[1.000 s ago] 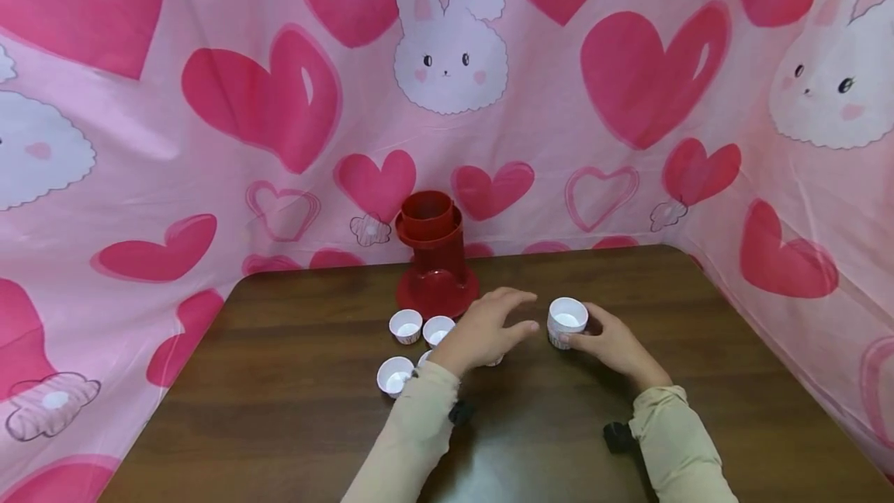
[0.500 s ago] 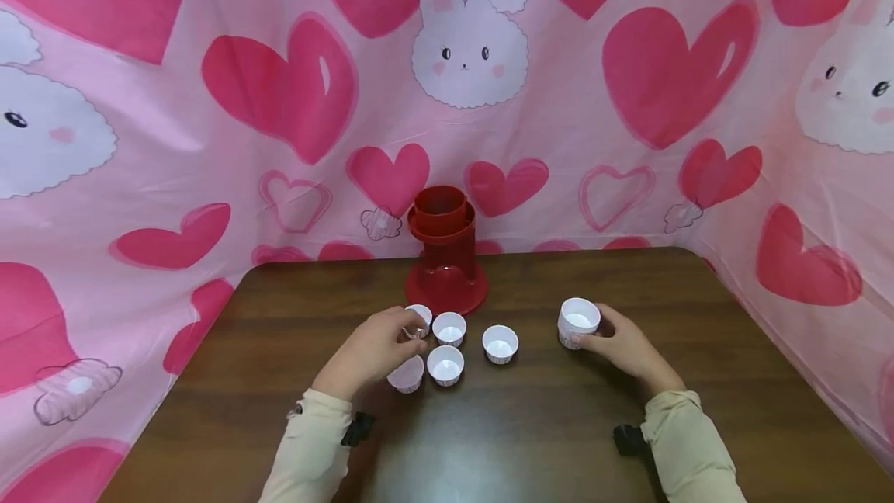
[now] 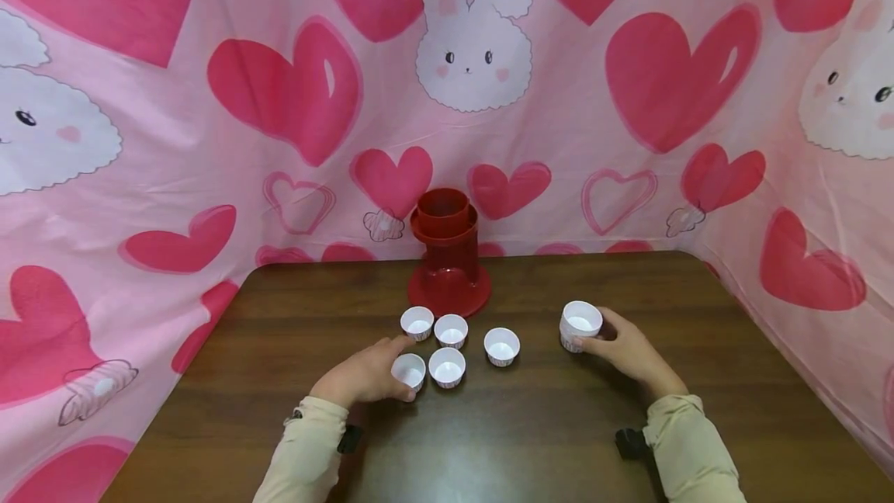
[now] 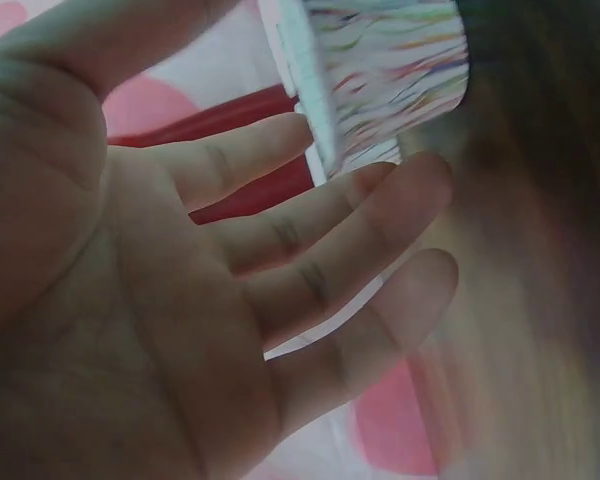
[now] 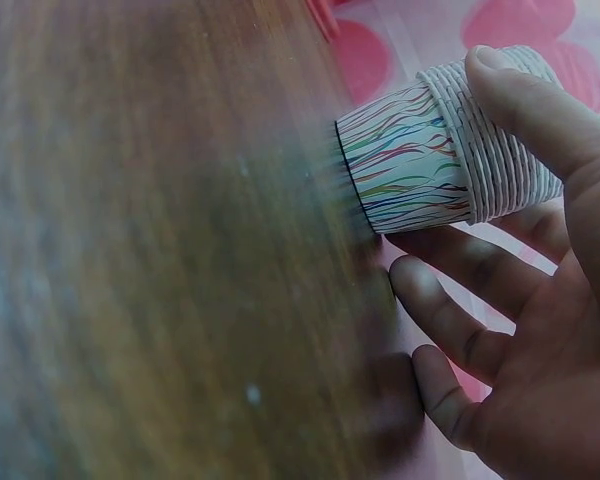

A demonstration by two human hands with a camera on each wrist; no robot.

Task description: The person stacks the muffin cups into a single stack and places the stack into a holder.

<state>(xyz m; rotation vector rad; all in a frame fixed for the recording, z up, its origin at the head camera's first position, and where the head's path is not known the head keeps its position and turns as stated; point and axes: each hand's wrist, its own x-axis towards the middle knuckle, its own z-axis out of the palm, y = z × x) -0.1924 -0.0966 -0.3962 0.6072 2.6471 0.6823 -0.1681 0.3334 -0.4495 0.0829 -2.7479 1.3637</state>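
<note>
Small white paper baking cups stand on the brown table, several of them left of centre. My left hand (image 3: 363, 373) is spread at the nearest left cup (image 3: 410, 369), its thumb by the near side and its fingers on the far side. In the left wrist view the fingers are fairly straight, with the streaked wall of a cup (image 4: 395, 75) by the index fingertip. On the right, my right hand (image 3: 632, 352) grips a nested stack of cups (image 3: 581, 323) between thumb and fingers. The stack's layered rims and coloured wavy lines (image 5: 405, 155) show in the right wrist view.
A red cylindrical stand (image 3: 450, 286) with a round base and an open cup-shaped top is at the back of the table (image 3: 531, 441). A single cup (image 3: 501, 348) sits between the group and the right-hand stack. Pink heart-and-rabbit cloth (image 3: 552, 99) surrounds the table.
My left hand has swung left from near the right-hand stack, over the far left cup, then down to the near left cup. The right hand keeps its grip on the stack.
</note>
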